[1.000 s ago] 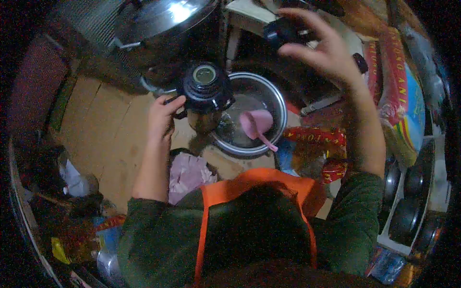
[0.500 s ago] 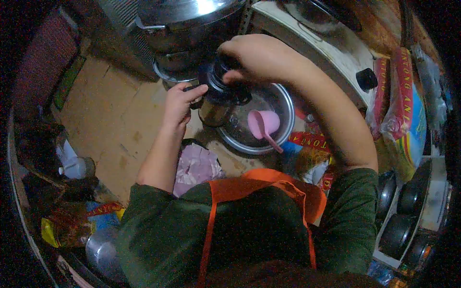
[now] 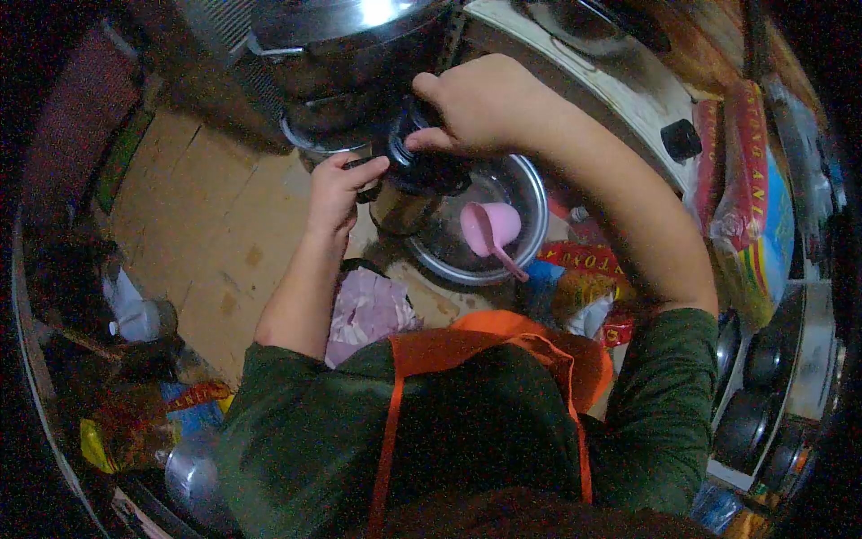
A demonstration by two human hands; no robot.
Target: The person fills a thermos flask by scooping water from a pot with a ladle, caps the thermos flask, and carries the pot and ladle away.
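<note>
A left hand closes around the handle of a dark flask, while the right hand curls over its top, thumb and forefinger clasping it, the other fingers hidden. The flask stands at the left of a metal basin holding a pink dipper, with a large pot on the far side.

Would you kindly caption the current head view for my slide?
Left hand holds a vacuum flask, right hand over its top, pink dipper nearby.
</note>
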